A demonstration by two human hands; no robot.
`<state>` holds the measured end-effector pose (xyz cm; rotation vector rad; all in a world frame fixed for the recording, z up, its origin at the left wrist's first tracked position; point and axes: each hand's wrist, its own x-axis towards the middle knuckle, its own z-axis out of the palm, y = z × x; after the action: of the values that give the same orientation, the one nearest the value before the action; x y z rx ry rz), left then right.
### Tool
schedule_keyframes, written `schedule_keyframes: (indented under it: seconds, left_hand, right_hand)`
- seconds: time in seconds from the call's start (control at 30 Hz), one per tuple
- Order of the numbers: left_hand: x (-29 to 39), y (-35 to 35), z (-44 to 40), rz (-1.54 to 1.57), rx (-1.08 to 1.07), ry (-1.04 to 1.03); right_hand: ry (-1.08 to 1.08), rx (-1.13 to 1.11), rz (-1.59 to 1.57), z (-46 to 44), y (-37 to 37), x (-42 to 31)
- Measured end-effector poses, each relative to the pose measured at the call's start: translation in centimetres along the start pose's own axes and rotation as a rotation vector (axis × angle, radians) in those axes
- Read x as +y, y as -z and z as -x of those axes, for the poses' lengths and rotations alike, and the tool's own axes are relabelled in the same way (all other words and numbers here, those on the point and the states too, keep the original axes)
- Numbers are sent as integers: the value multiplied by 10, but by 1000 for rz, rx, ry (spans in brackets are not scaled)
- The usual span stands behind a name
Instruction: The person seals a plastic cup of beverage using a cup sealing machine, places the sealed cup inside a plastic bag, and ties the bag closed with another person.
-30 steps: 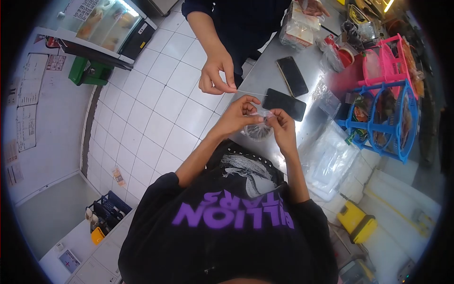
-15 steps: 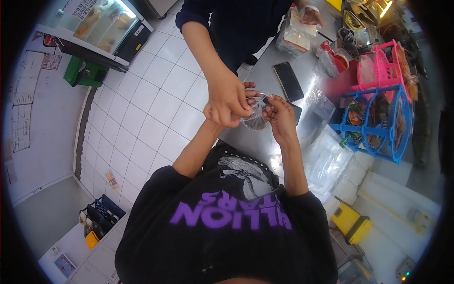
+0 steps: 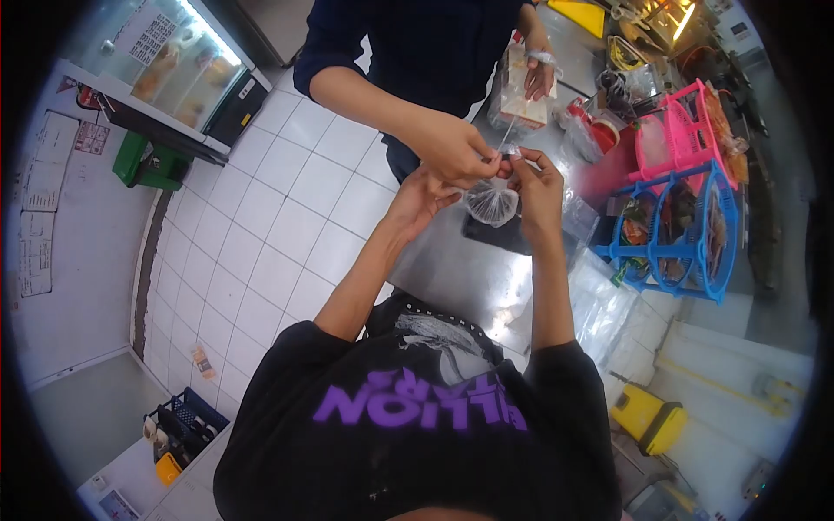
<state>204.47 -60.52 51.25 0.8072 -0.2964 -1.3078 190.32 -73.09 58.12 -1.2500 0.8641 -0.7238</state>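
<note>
A small clear plastic bag (image 3: 492, 204) with dark contents hangs above the metal table (image 3: 452, 269). My right hand (image 3: 540, 189) pinches its gathered neck. My left hand (image 3: 417, 207) is just left of the bag, its visible fingers apart; part of it is hidden behind a co-worker's hand (image 3: 453, 152). That hand reaches in from the upper left, its fingertips at the bag's neck beside my right fingertips. A thin strand runs up from the neck toward the co-worker's other hand (image 3: 539, 76). Behind the bag, a dark phone (image 3: 488, 234) lies on the table, partly covered.
A box in plastic (image 3: 523, 91) stands ahead, near the co-worker's body. To the right are a pink rack (image 3: 699, 130), a blue rack (image 3: 669, 230) and flat clear plastic packs (image 3: 604, 304). A yellow container (image 3: 647, 417) is at lower right, tiled floor (image 3: 252, 252) at left.
The co-worker's near hand has moved from over my left hand to the bag's neck, and the other has come nearer. My right hand has risen slightly. My left hand has shifted left of the bag.
</note>
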Motion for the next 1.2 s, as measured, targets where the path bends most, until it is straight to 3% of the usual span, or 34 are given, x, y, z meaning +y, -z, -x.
schedule_keyframes:
  seconds: [0.03, 0.33, 0.5, 0.67, 1.2]
  left_hand:
    - [1, -6, 3, 35, 104, 16]
    - [-14, 5, 27, -30, 65, 106]
    - [-20, 14, 46, -53, 85, 155]
    - [-28, 21, 62, -50, 100, 188]
    - [-34, 40, 89, -7, 168, 219]
  right_hand:
    - [55, 16, 51, -10, 4, 0]
    - [309, 172, 401, -115, 36, -7]
    - [258, 201, 399, -149, 41, -11]
    - [112, 72, 69, -160, 43, 3]
    - [285, 73, -35, -165, 42, 4]
